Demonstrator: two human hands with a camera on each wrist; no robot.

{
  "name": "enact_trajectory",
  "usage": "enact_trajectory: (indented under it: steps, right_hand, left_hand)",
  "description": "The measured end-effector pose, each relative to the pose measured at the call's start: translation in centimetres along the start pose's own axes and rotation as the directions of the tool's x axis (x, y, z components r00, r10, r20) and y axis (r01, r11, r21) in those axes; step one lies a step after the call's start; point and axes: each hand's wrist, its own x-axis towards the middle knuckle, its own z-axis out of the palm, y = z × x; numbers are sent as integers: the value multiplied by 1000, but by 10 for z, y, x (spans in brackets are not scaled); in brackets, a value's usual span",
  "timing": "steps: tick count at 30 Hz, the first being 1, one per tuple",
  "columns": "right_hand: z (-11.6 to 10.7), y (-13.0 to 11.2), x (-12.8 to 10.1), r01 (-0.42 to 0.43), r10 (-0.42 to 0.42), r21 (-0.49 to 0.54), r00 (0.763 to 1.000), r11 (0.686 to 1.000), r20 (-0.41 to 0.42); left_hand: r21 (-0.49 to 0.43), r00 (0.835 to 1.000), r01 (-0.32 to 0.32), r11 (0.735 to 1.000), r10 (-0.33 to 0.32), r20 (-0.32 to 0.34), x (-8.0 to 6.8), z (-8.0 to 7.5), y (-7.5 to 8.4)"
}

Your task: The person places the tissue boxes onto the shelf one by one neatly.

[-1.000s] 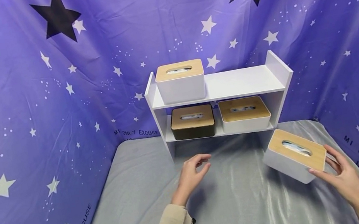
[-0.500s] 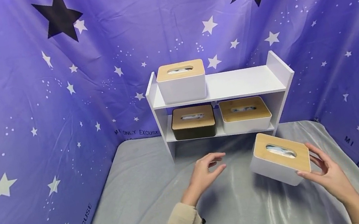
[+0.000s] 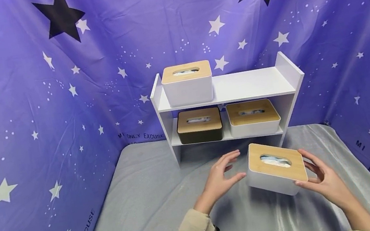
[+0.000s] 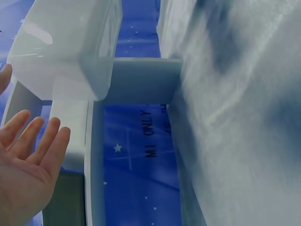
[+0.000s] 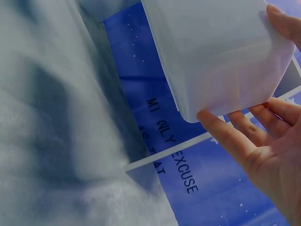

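Since earlier frame, tissue box [image 3: 276,167] moved left, now above desk [image 3: 140,203] middle. Right hand [image 3: 322,182] fingers grasp its right end; left hand [image 3: 221,177] relaxed, near, not touching. Step: carrying; next, likely two-hand lift toward shelf [image 3: 249,84].

Held tissue box [image 3: 275,168]: smooth white plastic body, matt wooden lid showing grain.
Table cover [image 3: 140,203]: grey cloth giving off a satin sheen.
Shelf [image 3: 249,84]: smooth matt white board.
Backdrop [image 3: 22,97]: printed purple cloth, creasing.
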Motion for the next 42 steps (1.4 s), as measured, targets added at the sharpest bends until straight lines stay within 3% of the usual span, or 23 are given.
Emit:
enact_trajectory:
  steps: [6, 14, 24, 31, 42]
  right_hand:
    - [4, -6, 2, 5, -9, 83, 999, 997, 46]
    - [8, -13, 6, 29, -34, 82, 997, 996, 70]
    - [10, -21, 10, 76, -78, 57, 996, 996, 49]
    - [10, -26, 14, 116, -118, 59, 993, 992, 32]
    - [12, -35, 23, 212, -212, 179, 977, 961, -19]
  left_hand:
    - [-35, 1000, 0, 999, 1, 17, -1, 1, 3]
    - [-82, 998, 11, 997, -6, 56, -3, 0, 11]
    - [-166, 999, -51, 985, 52, 1, -2, 2, 15]
    - [-221, 999, -49, 974, 49, -8, -1, -3, 23]
    - [-212, 990, -135, 968, 124, -64, 6, -10, 35]
